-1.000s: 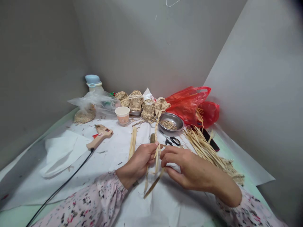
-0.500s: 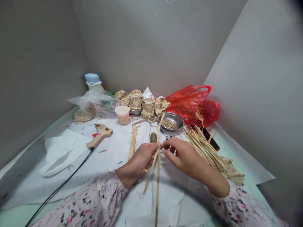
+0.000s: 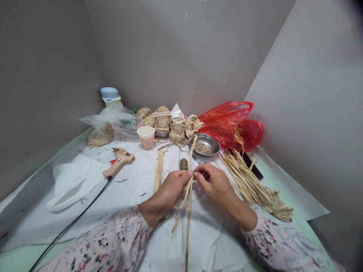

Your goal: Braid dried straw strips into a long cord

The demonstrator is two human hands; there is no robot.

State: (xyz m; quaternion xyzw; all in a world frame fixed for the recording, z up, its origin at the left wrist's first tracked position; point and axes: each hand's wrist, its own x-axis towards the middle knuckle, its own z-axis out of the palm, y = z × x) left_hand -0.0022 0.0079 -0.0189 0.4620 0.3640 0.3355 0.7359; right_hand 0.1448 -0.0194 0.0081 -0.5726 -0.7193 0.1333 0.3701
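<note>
Work in hand, as judged: plaiting of a narrow, pale straw-coloured braid of flat plant fibre (image 3: 191, 153). Location: the braid runs away from the hands, its far end overlapping in view the rim of the round, shiny metal bowl (image 3: 214, 143); contact with the rim cannot be confirmed. The short, dark olive cylinder (image 3: 183, 164) stands just beside it on the left.

Grip: the left hand (image 3: 168, 190) is closed, thumb uppermost, pinching the braid at its lower end. The right hand (image 3: 217, 186) has thumb and forefinger brought together on the same spot; which strand lies between them is too small to tell. Below the pinch hang 1 long, thin, tan strand (image 3: 188, 226) and several shorter, frayed, pale strands (image 3: 184, 202).

Recommendations, in this inspector's judgement: keep the left pinch tight against the last crossing, since slack there would loosen the plait. Lay each strand flat and draw it snug with even tension; a hard jerk could split dry fibre. Keep the long strand clear of the shorter ones to avoid tangling. Splice in fresh fibre before the short ends run out, staggering the joins.
</note>
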